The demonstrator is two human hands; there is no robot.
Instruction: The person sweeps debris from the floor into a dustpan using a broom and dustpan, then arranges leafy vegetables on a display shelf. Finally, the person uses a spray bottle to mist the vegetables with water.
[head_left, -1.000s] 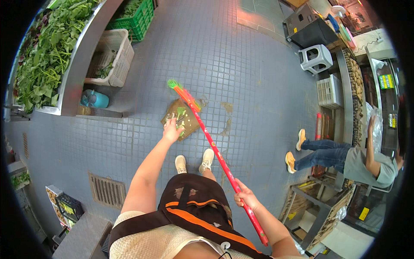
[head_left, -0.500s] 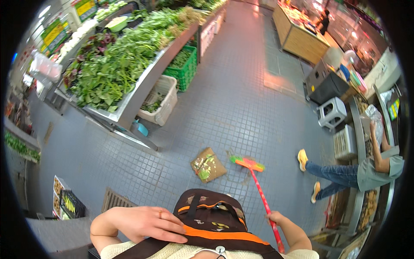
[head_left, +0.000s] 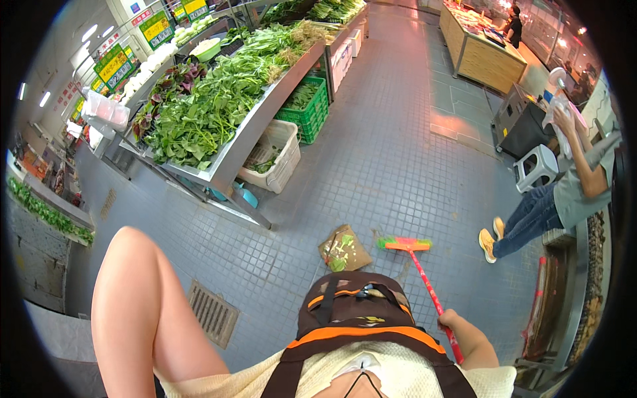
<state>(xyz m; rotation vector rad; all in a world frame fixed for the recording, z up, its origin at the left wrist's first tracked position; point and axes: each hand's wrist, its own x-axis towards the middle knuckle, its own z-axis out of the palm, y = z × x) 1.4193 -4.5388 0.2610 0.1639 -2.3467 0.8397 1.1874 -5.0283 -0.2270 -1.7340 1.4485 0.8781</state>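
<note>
Broom (head_left: pixel 417 265) red ribbed handle, orange-green head on grey tiled floor (head_left: pixel 398 159) | right hand (head_left: pixel 451 323) fingers clamped on handle, 5 o'clock | left hand unseen, fingers can't tell | flat brown cardboard (head_left: pixel 344 249) at broom's 9 | green-yellow signs (head_left: pixel 116 63) 10 o'clock

A produce market or grocery hall was shown; a long slanted metal display stand (head_left: pixel 259 126) was heaped with leafy greens (head_left: pixel 206 113), and pale round vegetables (head_left: pixel 154 63) were piled further along it; green and yellow price signs (head_left: pixel 116 63) were hung above the rows; a green plastic crate (head_left: pixel 306 109) and a white crate (head_left: pixel 275 156) were stowed beneath the stand; the floor (head_left: pixel 398 146) was laid in small grey tiles, with a drain grate (head_left: pixel 212 312) set in; a wooden counter (head_left: pixel 488 56) was seen across the aisle, where another person (head_left: pixel 514 23) was standing.
</note>
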